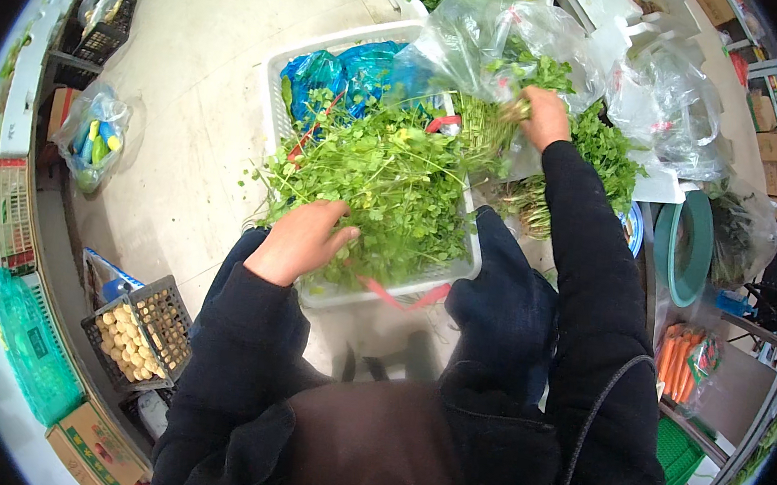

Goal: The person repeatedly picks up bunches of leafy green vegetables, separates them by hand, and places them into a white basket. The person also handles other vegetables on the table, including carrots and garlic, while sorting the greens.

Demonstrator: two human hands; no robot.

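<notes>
A white plastic basket (pixel 267 118) before me holds a loose heap of leafy green herbs (pixel 394 187) with thin stems. My left hand (pixel 308 238) is at the heap's near left edge, thumb apart from the fingers, with no held thing visible. At the basket's far right, my right hand (pixel 545 117) grips a small bunch of herbs by its stem ends (pixel 515 111), slightly blurred. Beneath that bunch stand upright green stems (pixel 478 125). A clear plastic bag (pixel 475 37) spreads just beyond it. Red ties (pixel 442 123) lie among the greens.
Blue plastic bags (pixel 370 72) fill the basket's far end. More herb bunches (pixel 601 151) lie right of my right forearm. A crate of potatoes (pixel 133 341) stands left, a green basin (pixel 684 250) and bagged carrots (pixel 682 362) right. Bagged vegetables (pixel 93 137) sit on the left.
</notes>
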